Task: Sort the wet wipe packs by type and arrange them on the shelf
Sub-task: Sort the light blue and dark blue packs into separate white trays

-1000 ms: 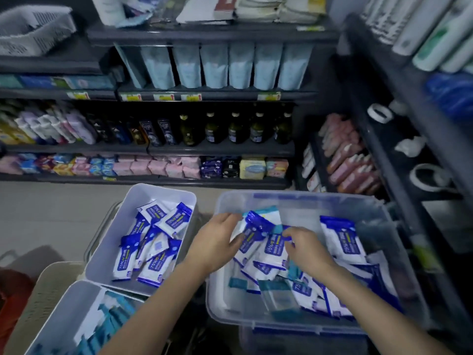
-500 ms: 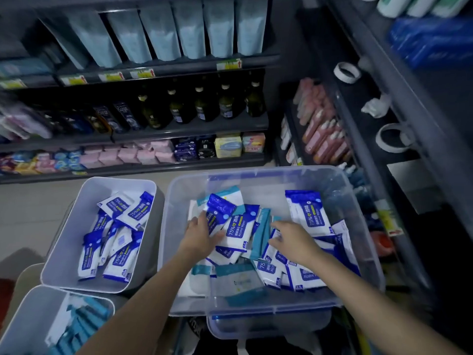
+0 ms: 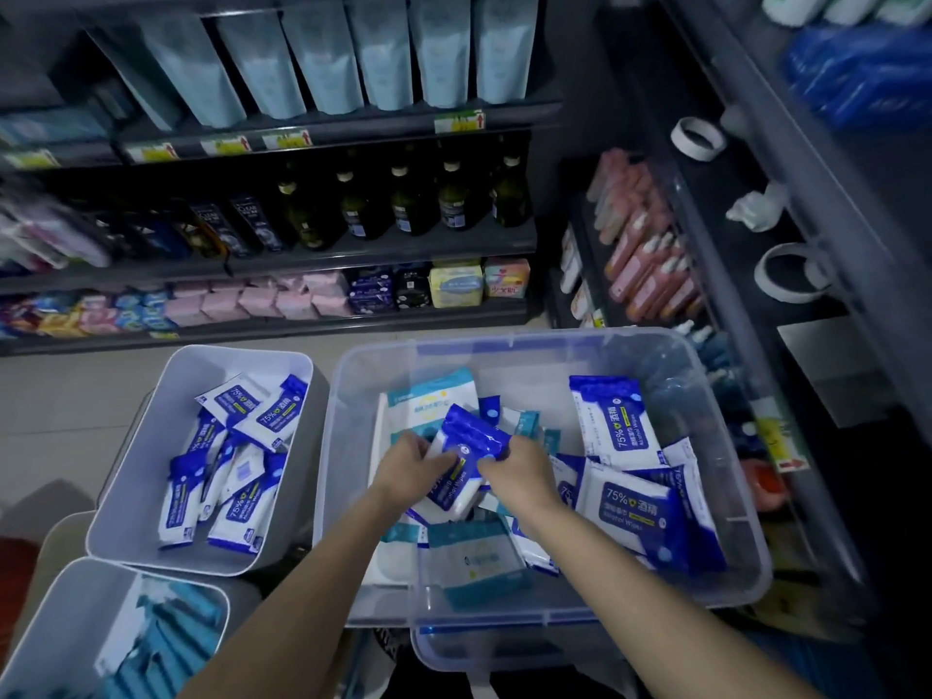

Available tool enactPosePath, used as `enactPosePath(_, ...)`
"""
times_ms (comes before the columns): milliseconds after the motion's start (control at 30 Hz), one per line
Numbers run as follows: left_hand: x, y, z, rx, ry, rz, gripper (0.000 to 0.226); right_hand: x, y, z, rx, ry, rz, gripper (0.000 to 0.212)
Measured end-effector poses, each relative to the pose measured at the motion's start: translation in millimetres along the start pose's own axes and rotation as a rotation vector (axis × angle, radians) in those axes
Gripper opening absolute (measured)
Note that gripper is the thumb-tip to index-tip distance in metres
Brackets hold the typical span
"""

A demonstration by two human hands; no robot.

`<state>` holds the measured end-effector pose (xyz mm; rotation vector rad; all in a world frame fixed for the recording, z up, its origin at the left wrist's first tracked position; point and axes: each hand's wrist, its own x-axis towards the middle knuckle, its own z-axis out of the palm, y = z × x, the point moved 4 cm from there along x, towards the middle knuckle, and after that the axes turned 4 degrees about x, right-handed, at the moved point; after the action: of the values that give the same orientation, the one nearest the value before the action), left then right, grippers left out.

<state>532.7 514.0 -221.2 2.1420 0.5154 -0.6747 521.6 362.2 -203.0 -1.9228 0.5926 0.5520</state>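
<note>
Dim, with a cool blue cast. Light falls from above onto the clear bin point(image 3: 509, 341) and the white bin point(image 3: 201, 353), where the packs point(image 3: 623, 426) are the brightest things and their print reads sharp. The shelves point(image 3: 353, 249) sit in deep shade — the bottles point(image 3: 403, 209) show only small highlights. The shelves' far left smears with blur. Faint glare runs along the clear bin's rim. Straight lines bow and lean toward the edges; the lower right corner goes near black.

Before me the clear tub point(image 3: 544, 360) holds a jumble of blue and teal wipe packs point(image 3: 618, 421). At my left, one white bin point(image 3: 151, 436) carries blue packs point(image 3: 237, 496); the nearer white bin point(image 3: 60, 633) carries teal packs point(image 3: 166, 633).
</note>
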Motion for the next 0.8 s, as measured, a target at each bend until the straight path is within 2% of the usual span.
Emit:
enactPosePath(67, -1, 2, 2, -0.05, -0.02, -0.018, 0.032, -2, 3, 7, 0.185, -0.005, 0.088, 0.02)
enactPosePath(100, -1, 1, 2, -0.105, -0.037, -0.036, 0.035, -5, 4, 8, 0.232, -0.02, 0.104, 0.021)
enactPosePath(233, -3, -9, -6, -0.208, -0.177, -0.056, 0.029, -15, 7, 5, 0.34, -0.138, 0.061, 0.026)
enactPosePath(333, -7, -14, -8, -0.352, -0.263, -0.034, 0.055, -23, 5, -4, 0.332, -0.202, -0.027, 0.027)
enactPosePath(433, -17, -6, -5, -0.464, -0.287, 0.035, 0.048, -31, 3, -13, 0.315, -0.26, -0.105, 0.031)
enactPosePath(500, -21, -1, -4, -0.458, -0.275, 0.101, 0.05, -35, 4, -24, 0.288, -0.283, -0.155, 0.034)
enactPosePath(567, -22, 2, -8, -0.439, -0.224, 0.128, 0.045, -35, 7, -44, 0.121, -0.233, -0.24, 0.033)
enactPosePath(633, -24, 0, -14, -0.463, -0.18, 0.139, 0.045, -24, 16, -72, -0.186, -0.096, -0.325, 0.04)
enactPosePath(700, -26, -3, -21, -0.493, -0.167, 0.144, 0.052, -9, 32, -101, -0.525, -0.027, -0.333, 0.047)
enactPosePath(767, -30, -5, -26, -0.555, -0.173, 0.149, 0.053, 1, 49, -122, -0.821, -0.061, -0.276, 0.049)
enactPosePath(800, -30, -6, -27, -0.586, -0.189, 0.149, 0.054, 5, 56, -128, -0.884, -0.097, -0.235, 0.053)
